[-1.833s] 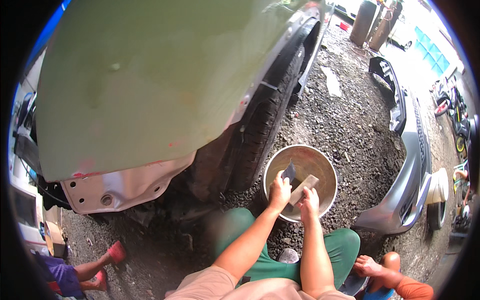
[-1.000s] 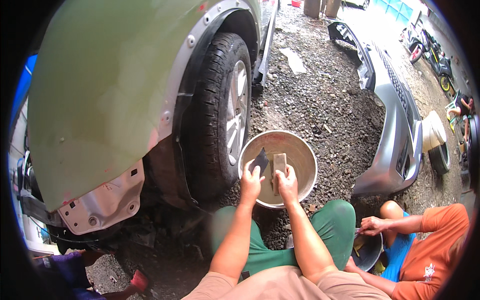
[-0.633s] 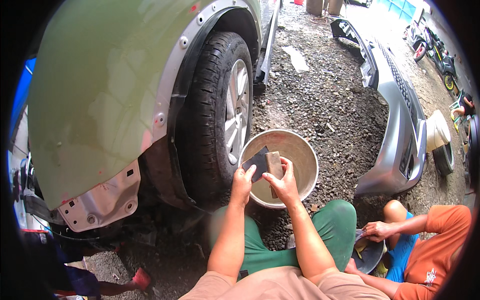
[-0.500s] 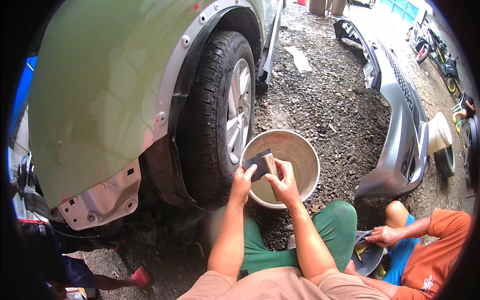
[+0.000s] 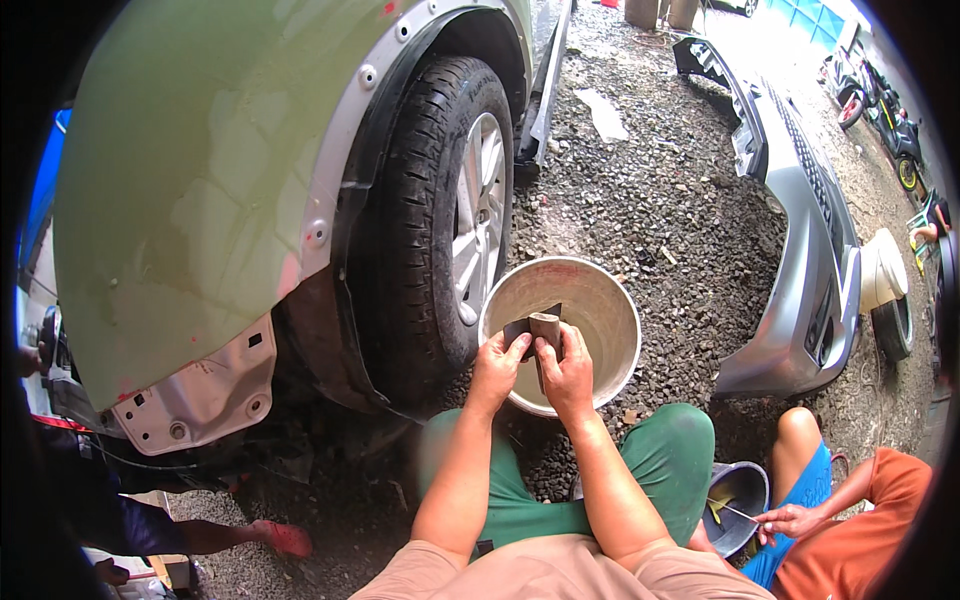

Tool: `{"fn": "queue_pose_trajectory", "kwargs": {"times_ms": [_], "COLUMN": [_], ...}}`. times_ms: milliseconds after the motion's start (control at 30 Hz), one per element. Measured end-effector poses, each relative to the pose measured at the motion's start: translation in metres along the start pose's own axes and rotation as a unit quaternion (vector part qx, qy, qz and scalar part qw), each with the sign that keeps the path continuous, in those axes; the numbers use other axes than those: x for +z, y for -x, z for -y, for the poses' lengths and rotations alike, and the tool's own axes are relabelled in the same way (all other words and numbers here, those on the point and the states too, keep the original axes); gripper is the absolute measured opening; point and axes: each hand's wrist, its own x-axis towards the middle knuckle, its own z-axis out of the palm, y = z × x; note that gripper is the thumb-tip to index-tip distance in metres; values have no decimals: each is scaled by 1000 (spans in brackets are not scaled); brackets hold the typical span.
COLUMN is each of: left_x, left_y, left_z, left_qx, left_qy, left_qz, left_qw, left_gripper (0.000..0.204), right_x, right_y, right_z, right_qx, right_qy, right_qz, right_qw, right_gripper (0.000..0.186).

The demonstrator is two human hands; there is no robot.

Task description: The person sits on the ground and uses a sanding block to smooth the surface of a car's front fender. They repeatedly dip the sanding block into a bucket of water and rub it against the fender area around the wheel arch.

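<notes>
Over a pale round bucket, my two hands work close together. My left hand is closed on a dark sheet of sandpaper, thumb on top. In my right hand is a brownish sanding block, held near upright with its rounded end up. The sandpaper sits against the block's left side, and a dark corner of it sticks up behind. My fingers hide much of both. Cloudy liquid seems to lie in the bucket below.
A green car fender and a tyre stand at left. A silver bumper lies on the gravel at right. Nearby, a person in orange holds a thin stick over a dark bucket. Another person's red-shod foot is lower left.
My hands have come together, bringing the sandpaper against the block, which is more upright. The neighbour's hand has moved lower, with a thin stick. The red-shod foot has shifted right.
</notes>
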Motion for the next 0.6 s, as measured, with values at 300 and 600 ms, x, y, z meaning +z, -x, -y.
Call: {"fn": "queue_pose_trajectory", "kwargs": {"times_ms": [300, 600], "left_x": [-19, -13], "left_y": [6, -6], "left_z": [-9, 17], "left_qx": [-43, 7], "left_qy": [54, 19], "left_qz": [180, 77], "left_qw": [981, 997], "left_gripper": [62, 34], "right_x": [-18, -22], "right_y": [-11, -17], "right_z": [-2, -14], "right_qx": [7, 15], "right_qy": [-32, -154], "right_qz": [40, 92], "right_qw": [999, 984], "right_gripper": [30, 34]}}
